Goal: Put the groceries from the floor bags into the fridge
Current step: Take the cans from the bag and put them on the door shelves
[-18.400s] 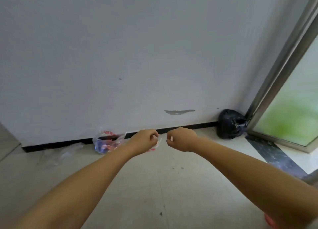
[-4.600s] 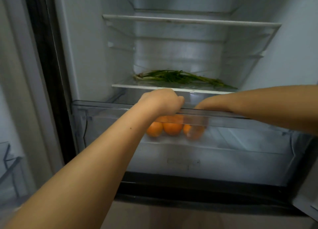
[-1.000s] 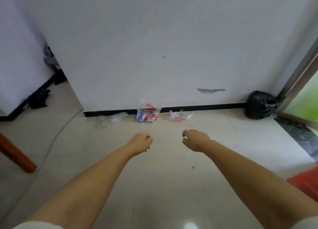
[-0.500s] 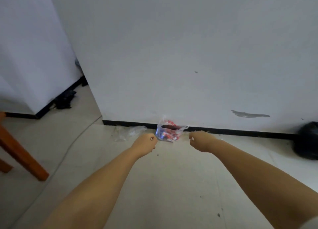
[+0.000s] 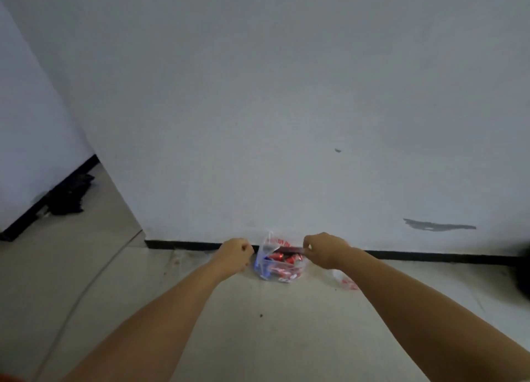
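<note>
Clear plastic bag (image 5: 276,262) with red lettering, stood on the pale tile floor (image 5: 258,338) against the black skirting (image 5: 186,244), directly between the two hands. Held red cans (image 5: 282,257) inside, crowded together, count not readable through the blur. Sagged open at the top, one handle (image 5: 269,239) raised toward the left side.

Left hand (image 5: 233,255) curled into a loose fist just beside the bag's left edge, thumb tucked against the fingers; nothing seen within it, though contact with the plastic could not be judged. Right hand (image 5: 324,249) also curled, at the bag's upper right rim, fingertips pressed to the thumb as if pinching the rim or a dark strip there; grip too blurred to be called certain. Both forearms stretched forward and down from the bottom corners of the view.

Second crumpled bag (image 5: 345,281), clear with red print, lay flat on the tiles just under the right wrist. Grey scuff (image 5: 438,226) marked the white wall (image 5: 286,109) well to the right of the right hand. Dark heap (image 5: 70,196) sat far off to the left of the left hand, by another wall. Thin cable (image 5: 83,290) ran across the floor on that same side.
</note>
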